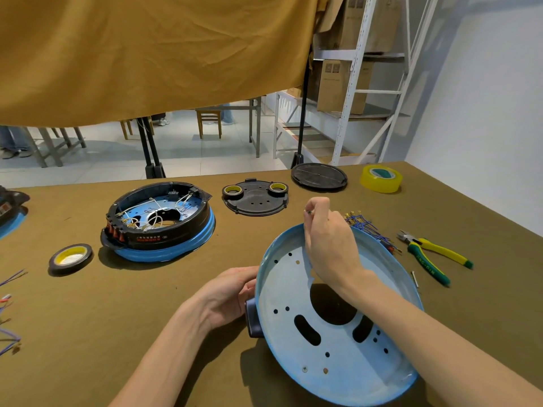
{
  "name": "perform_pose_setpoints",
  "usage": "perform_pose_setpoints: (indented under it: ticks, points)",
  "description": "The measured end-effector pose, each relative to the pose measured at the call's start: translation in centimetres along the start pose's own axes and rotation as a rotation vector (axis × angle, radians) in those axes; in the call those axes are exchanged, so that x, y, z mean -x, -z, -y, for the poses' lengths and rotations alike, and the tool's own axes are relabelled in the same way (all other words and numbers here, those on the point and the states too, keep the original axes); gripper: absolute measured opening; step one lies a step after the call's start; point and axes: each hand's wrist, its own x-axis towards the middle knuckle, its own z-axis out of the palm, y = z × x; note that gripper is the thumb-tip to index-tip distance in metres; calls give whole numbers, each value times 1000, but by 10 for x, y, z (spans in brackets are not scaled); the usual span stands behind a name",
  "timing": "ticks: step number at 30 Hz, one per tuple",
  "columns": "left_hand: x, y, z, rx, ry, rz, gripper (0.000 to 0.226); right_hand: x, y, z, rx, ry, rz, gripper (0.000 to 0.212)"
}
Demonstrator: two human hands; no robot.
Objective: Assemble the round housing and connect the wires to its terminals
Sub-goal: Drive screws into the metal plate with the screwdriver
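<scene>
Holding the blue round housing shell (338, 327) tilted up on the tabletop (147, 304), I am gripping its left rim with my left hand (232, 295), fingers curled round the edge just above a dark part (252, 321) that sticks out from the shell's underside. My right hand (329, 239) is reaching across the shell's open face, and its fingers (311, 208) are pinching together on a tiny part (309, 212) above the far rim; it is too small for me to tell what it is. The shell's pale inner face is showing a large round opening, two curved slots and several small holes.

Just beyond the shell, a bundle of blue wires with brass terminals (363, 223) is lying on the tabletop, and green-and-yellow pliers (432, 254) are lying to its right. Further left, an assembled housing (160, 221) with a black ring, white wiring and a blue base is sitting flat. A black cover plate (255, 199) carrying two small tape rolls is resting behind, near a round black grille (319, 176) and a yellow tape roll (381, 178). Another tape roll (70, 257) is lying at the left, and more loose wires (10, 318) are lying at the left edge.
</scene>
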Motion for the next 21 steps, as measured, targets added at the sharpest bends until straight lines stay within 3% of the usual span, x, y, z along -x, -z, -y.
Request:
perform_pose_setpoints:
  ticks: [2, 12, 16, 21]
  points:
    - [1, -2, 1, 2, -3, -3, 15, 0, -1, 0, -2, -1, 11, 5]
    - [4, 3, 0, 50, -45, 88, 26, -2, 11, 7, -16, 12, -82, 5]
    - [-1, -1, 4, 155, -4, 40, 11, -7, 14, 12, -33, 34, -101, 9]
    - [1, -8, 6, 260, 39, 0, 14, -8, 14, 12, -109, 51, -100, 14]
